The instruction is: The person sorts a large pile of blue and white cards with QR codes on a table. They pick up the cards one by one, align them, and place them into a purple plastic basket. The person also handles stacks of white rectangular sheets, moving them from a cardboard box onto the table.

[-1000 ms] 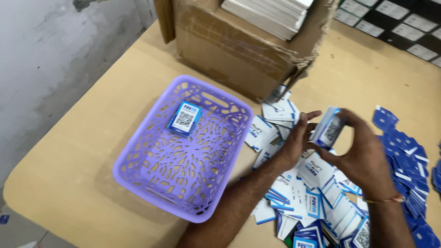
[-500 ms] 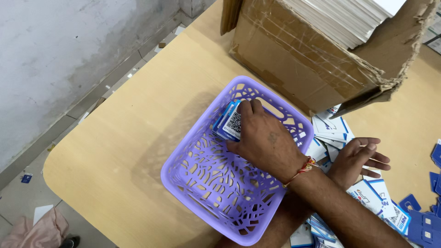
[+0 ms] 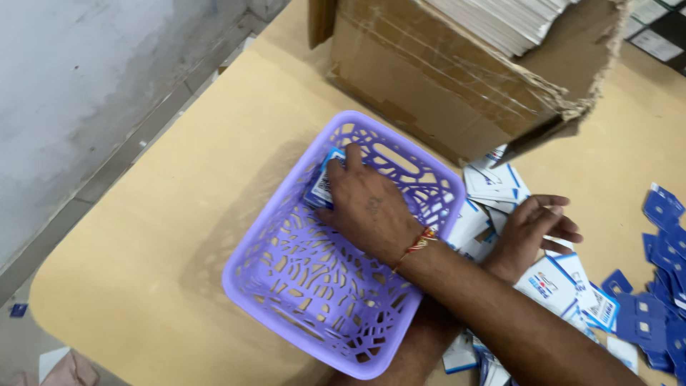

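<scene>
Right hand crosses over, gripping a stack of small cards at the purple basket's far corner; light, slippery, best pinched by edges. Left hand rests open on loose cards beside the basket.

A pale wooden table with a rounded corner filled most of the view, its smooth top lit evenly and softly from above. To the left of it rose a grey, blotchy plastered wall, meeting a grey floor along a seam that ran diagonally. Small scraps of paper lay on the floor near the table's corner, and a tiny blue scrap lay just beside them.
</scene>
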